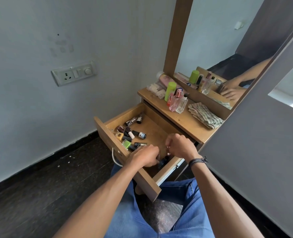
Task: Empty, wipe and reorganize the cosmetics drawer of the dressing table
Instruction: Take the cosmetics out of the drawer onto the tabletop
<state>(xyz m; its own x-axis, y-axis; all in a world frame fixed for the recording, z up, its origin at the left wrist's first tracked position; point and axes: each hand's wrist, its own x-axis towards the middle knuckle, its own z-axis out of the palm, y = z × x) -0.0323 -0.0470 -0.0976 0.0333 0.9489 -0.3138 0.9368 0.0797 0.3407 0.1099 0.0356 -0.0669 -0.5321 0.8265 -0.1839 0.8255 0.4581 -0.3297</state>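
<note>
The wooden drawer [106, 133] of the dressing table is pulled out. Several nail polish bottles [130, 134] lie loose at its left end. Both my hands reach into its right end. My left hand [145, 156] is curled over dark small bottles [162, 163] near the drawer's right wall. My right hand [180, 146] is curled beside it, with small shiny items showing at its fingertips; what it holds is hidden. A striped cloth [204, 115] lies folded on the tabletop.
On the tabletop [185, 121] stand a green-capped bottle [170, 91], perfume bottles [175, 100], a pink tube and a clear box. A mirror [219, 48] rises behind them. A wall socket [73, 74] is at left. My knees in jeans are under the drawer; dark floor lies left.
</note>
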